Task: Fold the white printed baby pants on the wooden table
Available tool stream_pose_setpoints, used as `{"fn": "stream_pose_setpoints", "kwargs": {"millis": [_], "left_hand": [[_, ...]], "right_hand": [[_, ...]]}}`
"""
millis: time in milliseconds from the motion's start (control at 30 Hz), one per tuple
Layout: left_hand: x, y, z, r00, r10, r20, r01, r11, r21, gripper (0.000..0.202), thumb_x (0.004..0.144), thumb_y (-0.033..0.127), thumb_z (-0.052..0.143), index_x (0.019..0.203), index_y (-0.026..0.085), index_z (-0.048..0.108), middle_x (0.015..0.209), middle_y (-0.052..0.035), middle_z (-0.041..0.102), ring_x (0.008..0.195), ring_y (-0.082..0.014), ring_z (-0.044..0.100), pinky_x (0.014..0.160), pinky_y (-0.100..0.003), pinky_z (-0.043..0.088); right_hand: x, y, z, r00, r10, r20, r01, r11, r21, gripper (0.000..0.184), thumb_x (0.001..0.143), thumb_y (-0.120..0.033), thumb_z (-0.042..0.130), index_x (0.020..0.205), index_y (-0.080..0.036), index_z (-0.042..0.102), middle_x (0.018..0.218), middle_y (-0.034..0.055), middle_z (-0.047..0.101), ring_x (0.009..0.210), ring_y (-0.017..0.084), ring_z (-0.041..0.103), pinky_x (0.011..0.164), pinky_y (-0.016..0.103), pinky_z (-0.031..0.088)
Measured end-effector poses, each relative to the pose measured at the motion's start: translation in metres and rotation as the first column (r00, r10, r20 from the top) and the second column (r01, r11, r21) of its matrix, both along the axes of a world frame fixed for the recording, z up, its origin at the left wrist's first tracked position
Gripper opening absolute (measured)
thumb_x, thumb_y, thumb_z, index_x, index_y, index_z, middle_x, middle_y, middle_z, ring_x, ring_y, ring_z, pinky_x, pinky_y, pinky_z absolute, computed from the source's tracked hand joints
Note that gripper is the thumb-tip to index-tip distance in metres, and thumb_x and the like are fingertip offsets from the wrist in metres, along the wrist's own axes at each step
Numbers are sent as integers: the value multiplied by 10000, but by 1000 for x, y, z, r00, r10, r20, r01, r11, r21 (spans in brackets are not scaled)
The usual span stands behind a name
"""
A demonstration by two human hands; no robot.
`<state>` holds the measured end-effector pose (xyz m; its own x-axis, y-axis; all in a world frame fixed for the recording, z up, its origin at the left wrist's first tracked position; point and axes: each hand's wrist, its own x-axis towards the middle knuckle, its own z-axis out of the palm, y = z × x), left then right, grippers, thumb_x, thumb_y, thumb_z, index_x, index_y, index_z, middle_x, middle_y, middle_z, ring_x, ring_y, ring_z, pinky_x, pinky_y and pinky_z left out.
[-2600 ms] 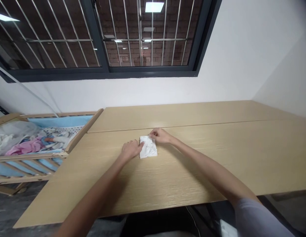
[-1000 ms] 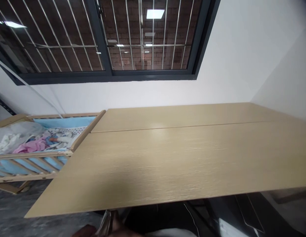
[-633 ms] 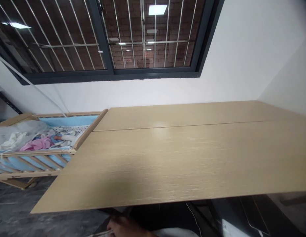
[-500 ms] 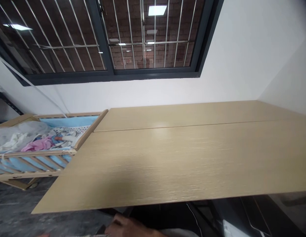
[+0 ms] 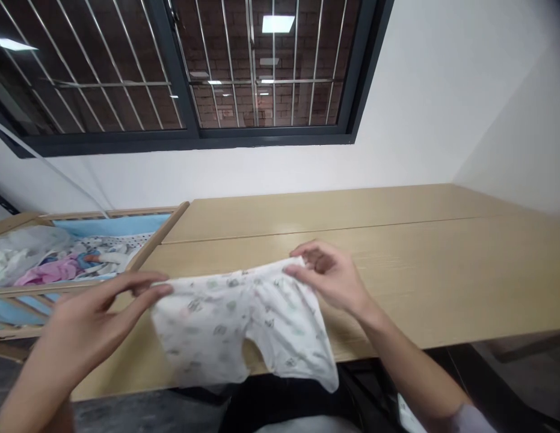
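Observation:
A small pair of white printed shorts (image 5: 234, 316) hangs stretched between my hands, over the front part of the wooden table (image 5: 424, 276). My left hand (image 5: 97, 313) pinches the left end of the waistband between thumb and fingers. At the right end of the waistband, my right hand (image 5: 327, 273) grips the fabric. Both legs of the shorts dangle downward, with a gap between them through which the table edge shows. The left leg looks slightly blurred.
To the left stands a wooden cot (image 5: 157, 240) with blue lining, holding a heap of clothes (image 5: 58, 267) and a clear plastic bag (image 5: 36, 243). Behind the table rises a white wall (image 5: 261, 171) with a barred window (image 5: 203, 135). Below lies a grey floor (image 5: 126, 415).
The shorts have come up into view above the table, held out by both hands. Before, only one hand showed clearly below the table's front edge. The view has shifted slightly right.

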<state>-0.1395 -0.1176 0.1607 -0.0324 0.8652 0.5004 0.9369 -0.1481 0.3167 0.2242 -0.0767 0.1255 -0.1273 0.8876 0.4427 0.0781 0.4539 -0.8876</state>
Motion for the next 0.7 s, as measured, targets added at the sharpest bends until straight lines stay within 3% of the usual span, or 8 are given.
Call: {"fn": "stream_pose_setpoints", "kwargs": {"millis": [67, 133, 200, 300, 433, 533, 700], "left_hand": [[28, 31, 10, 990, -108, 92, 112, 993, -48, 405, 817, 656, 596, 910, 287, 736, 929, 66, 757, 866, -186, 664, 769, -252, 493], [49, 64, 11, 969, -201, 146, 218, 969, -116, 379, 811, 620, 614, 891, 269, 733, 910, 17, 759, 837, -201, 665, 747, -263, 494], [61, 99, 3, 947, -270, 176, 302, 933, -195, 360, 820, 572, 599, 893, 241, 717, 894, -20, 753, 832, -217, 662, 732, -279, 495], [74, 149, -23, 928, -332, 169, 369, 881, -296, 307, 845, 477, 558, 916, 205, 680, 874, -39, 733, 818, -217, 649, 718, -288, 483], [93, 204, -57, 947, -306, 93, 319, 883, -346, 206, 892, 335, 513, 925, 185, 650, 908, -50, 712, 842, -205, 631, 741, -288, 466], [111, 233, -77, 967, -251, 45, 250, 894, -373, 177, 941, 264, 502, 952, 165, 648, 993, -81, 705, 948, -211, 628, 829, -305, 477], [136, 255, -93, 989, -140, -58, 101, 896, -431, 324, 957, 399, 617, 1178, 161, 622, 1193, -86, 646, 1041, -222, 640, 909, -442, 547]], "right_hand": [[16, 25, 9, 999, -16, 28, 16, 1000, -8, 316, 766, -435, 807, 947, -194, 715, 778, 30, 669, 656, 132, 584, 576, 254, 481], [30, 50, 11, 994, 13, 107, -7, 998, -55, 305, 797, -424, 769, 974, -180, 720, 798, 39, 677, 686, 138, 599, 592, 253, 475], [39, 76, 4, 982, 35, 184, -15, 994, -110, 292, 835, -405, 720, 1003, -166, 716, 802, 40, 671, 697, 137, 597, 597, 246, 462], [46, 115, -20, 969, 20, 248, 17, 989, -145, 285, 873, -352, 653, 1061, -142, 691, 796, 32, 645, 652, 120, 550, 581, 236, 430], [45, 168, -61, 925, -75, 372, 143, 977, -160, 280, 908, -253, 556, 1122, -109, 665, 815, 39, 642, 641, 111, 523, 597, 221, 409], [43, 204, -86, 858, -148, 492, 255, 954, -159, 244, 909, -195, 515, 1076, -117, 676, 821, 36, 661, 660, 115, 538, 621, 208, 406], [40, 243, -113, 804, -191, 563, 322, 936, -142, 188, 859, -109, 533, 955, -113, 695, 868, 58, 694, 720, 123, 562, 689, 205, 422]]}}
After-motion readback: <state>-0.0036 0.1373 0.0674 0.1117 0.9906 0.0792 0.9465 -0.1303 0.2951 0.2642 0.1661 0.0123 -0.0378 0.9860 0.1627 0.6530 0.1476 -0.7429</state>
